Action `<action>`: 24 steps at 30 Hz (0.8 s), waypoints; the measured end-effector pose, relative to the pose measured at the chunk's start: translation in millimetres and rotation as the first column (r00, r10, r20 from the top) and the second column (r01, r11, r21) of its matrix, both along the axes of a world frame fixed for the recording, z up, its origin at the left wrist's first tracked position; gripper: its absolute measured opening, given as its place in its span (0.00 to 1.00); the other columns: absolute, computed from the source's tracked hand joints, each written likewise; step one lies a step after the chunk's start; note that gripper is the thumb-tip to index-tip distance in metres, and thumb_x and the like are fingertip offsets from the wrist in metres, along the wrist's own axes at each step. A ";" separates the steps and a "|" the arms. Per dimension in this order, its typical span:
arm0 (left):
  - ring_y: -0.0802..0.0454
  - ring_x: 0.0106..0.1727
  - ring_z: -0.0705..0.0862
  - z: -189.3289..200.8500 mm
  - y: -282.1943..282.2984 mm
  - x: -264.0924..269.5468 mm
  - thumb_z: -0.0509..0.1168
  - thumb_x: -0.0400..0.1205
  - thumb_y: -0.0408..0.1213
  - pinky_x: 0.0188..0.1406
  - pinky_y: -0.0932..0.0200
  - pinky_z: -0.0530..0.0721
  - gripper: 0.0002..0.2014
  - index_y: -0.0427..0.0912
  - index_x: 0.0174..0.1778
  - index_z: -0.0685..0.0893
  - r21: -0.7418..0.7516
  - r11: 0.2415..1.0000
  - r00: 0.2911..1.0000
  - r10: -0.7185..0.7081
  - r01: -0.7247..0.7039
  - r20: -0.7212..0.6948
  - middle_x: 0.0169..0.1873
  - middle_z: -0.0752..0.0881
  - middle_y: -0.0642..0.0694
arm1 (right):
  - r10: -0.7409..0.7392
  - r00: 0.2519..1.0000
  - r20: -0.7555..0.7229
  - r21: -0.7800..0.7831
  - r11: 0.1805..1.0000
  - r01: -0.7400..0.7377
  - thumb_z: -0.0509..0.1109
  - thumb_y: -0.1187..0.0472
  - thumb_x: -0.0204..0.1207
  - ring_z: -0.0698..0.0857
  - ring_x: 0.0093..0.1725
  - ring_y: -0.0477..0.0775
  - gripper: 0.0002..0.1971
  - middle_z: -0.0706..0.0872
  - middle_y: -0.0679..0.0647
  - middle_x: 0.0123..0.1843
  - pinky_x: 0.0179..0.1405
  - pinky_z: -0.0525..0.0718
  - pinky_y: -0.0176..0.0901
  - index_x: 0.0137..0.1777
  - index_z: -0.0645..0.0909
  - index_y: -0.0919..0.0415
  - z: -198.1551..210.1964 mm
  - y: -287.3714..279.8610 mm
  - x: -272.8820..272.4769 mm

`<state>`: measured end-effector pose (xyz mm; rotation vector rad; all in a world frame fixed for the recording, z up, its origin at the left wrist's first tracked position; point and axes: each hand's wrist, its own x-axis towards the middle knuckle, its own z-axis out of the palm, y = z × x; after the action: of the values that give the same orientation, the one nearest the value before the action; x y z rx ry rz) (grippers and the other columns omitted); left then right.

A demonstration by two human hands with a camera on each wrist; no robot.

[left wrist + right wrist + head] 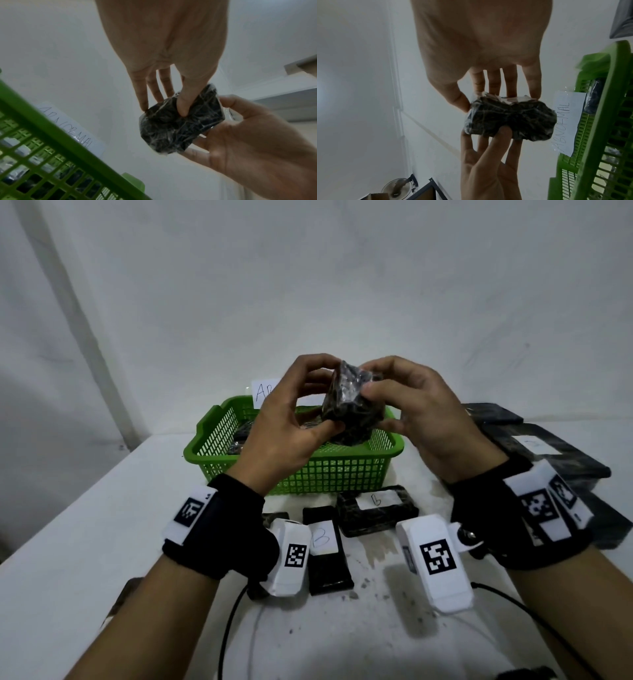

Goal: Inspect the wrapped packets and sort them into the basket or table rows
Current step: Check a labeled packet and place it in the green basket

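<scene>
Both wrists wear black bands, and the left hand and right hand pinch one dark wrapped packet together, up above the green basket on the table

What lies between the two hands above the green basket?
A dark plastic-wrapped packet: the left hand and right hand pinch it from opposite sides, above the green basket. The head view shows it; both wrist views confirm.

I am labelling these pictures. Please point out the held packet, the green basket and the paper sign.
held packet [349, 409], head view, middle of its wrapped face.
green basket [329, 474], head view, front mesh wall.
paper sign [568, 121], right wrist view, middle of the sheet.
</scene>
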<state>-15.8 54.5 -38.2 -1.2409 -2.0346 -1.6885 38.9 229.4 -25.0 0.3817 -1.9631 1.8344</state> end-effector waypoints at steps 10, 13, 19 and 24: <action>0.52 0.71 0.81 12.4 -10.6 2.9 0.65 0.76 0.37 0.64 0.45 0.85 0.20 0.45 0.66 0.80 0.084 0.988 0.987 -0.134 0.127 0.086 0.65 0.83 0.45 | -0.182 0.943 -0.279 0.070 0.975 0.209 0.80 0.72 0.67 0.93 0.46 0.51 0.14 0.92 0.50 0.43 0.48 0.89 0.45 0.44 0.85 0.54 -6.2 -9.0 -1.5; 0.52 0.65 0.86 11.7 -12.1 -0.1 0.65 0.82 0.44 0.59 0.48 0.88 0.18 0.50 0.68 0.80 0.052 0.994 0.979 -0.103 0.096 0.174 0.66 0.83 0.48 | -0.160 0.956 -0.246 0.085 0.979 0.186 0.81 0.70 0.69 0.93 0.49 0.52 0.13 0.93 0.51 0.47 0.53 0.90 0.48 0.48 0.85 0.54 -3.5 -5.7 2.1; 0.50 0.57 0.90 11.3 -11.5 -4.3 0.66 0.84 0.35 0.55 0.51 0.89 0.15 0.44 0.67 0.80 0.144 0.987 0.975 -0.102 0.075 0.197 0.62 0.86 0.45 | -0.072 0.980 -0.185 0.114 0.989 0.094 0.80 0.57 0.73 0.86 0.70 0.48 0.23 0.89 0.52 0.67 0.69 0.85 0.51 0.68 0.81 0.53 -0.3 -1.4 6.2; 0.43 0.52 0.91 13.9 -15.1 -10.0 0.60 0.86 0.35 0.52 0.51 0.89 0.13 0.38 0.65 0.79 0.316 0.944 0.902 -0.218 0.098 0.372 0.52 0.89 0.43 | -0.140 0.969 -0.204 0.416 0.883 0.215 0.84 0.55 0.69 0.78 0.75 0.38 0.33 0.82 0.40 0.72 0.74 0.80 0.53 0.75 0.76 0.47 -1.4 7.4 7.3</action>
<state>-25.8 39.4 -24.3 -1.0496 -1.8195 -2.3926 46.1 236.7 -26.3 0.4549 -2.1975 1.1970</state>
